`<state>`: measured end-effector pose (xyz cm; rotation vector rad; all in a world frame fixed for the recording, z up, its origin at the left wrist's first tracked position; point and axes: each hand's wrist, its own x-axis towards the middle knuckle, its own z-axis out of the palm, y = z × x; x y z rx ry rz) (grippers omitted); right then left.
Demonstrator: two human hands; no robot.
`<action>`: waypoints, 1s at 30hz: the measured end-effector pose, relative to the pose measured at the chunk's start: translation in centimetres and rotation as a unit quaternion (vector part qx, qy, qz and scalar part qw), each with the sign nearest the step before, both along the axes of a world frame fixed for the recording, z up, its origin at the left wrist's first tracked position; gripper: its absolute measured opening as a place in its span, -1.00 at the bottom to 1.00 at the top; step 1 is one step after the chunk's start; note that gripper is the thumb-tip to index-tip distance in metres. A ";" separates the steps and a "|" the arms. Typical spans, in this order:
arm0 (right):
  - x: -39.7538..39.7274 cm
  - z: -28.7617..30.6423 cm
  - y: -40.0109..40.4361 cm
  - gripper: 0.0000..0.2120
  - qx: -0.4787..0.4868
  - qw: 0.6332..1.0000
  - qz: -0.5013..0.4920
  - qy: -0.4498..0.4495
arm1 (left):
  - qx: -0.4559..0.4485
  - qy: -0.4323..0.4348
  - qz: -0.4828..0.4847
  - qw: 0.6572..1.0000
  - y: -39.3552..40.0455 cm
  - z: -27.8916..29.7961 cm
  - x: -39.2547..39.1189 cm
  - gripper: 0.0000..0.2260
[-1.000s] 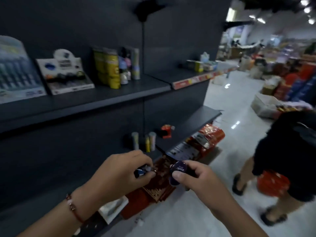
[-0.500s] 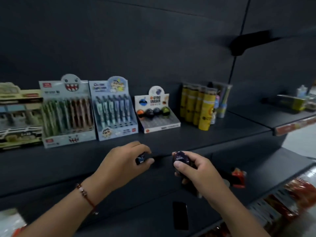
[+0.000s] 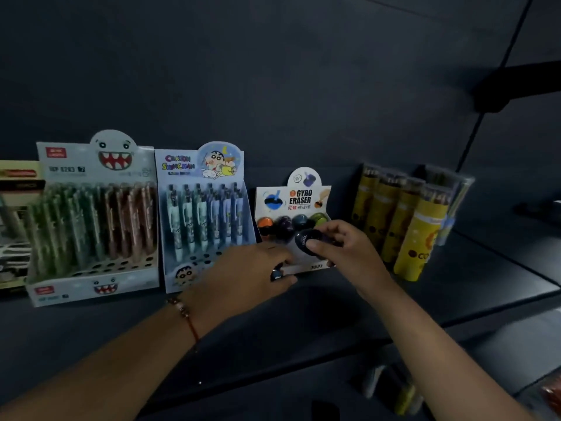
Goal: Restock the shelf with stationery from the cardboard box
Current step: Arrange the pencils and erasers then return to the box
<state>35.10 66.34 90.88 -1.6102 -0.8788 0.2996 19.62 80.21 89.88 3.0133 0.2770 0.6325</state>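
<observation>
A: Our right hand (image 3: 343, 250) pinches a dark navy gyro eraser (image 3: 305, 243) between thumb and fingertips, and half a second ago it hung out in front of the shelf edge; now we have carried it up over the front of the Gyro Eraser display box (image 3: 291, 202)

B: And our left hand (image 3: 252, 271)?

A: Fingers curled round a second small dark piece (image 3: 277, 275), most likely another eraser, though we cannot make out what it is. That hand has come up too and sits at the box's front left corner, just beside the Crayon Shin-chan pen display (image 3: 203, 214)

B: So we have turned from the aisle to the shelf (image 3: 455, 287)

A: Yes, a second ago we faced down the aisle; now the shelf fills our view. The box holds a back row of orange, purple, blue and green erasers (image 3: 288, 223), and we judge the front rows want filling

B: Neighbours?

A: Yellow pencil tubes (image 3: 422, 229) stand to the right, the monster-face pen display (image 3: 94, 220) further left. The cardboard box is out of view
</observation>
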 end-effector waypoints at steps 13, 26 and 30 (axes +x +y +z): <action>7.5 -1.9 5.5 -0.74 0.061 0.996 0.032 0.056 | -0.047 0.006 0.043 0.998 0.4 -1.8 0.7 -0.59; 8.0 -1.9 6.1 -0.75 0.074 0.992 0.076 0.067 | -0.111 0.005 0.044 0.993 -0.2 -2.2 0.8 -0.58; 9.3 -0.5 6.6 -0.79 -0.012 0.995 0.081 -0.060 | -0.107 0.009 0.047 0.993 -0.3 -2.0 0.5 -0.62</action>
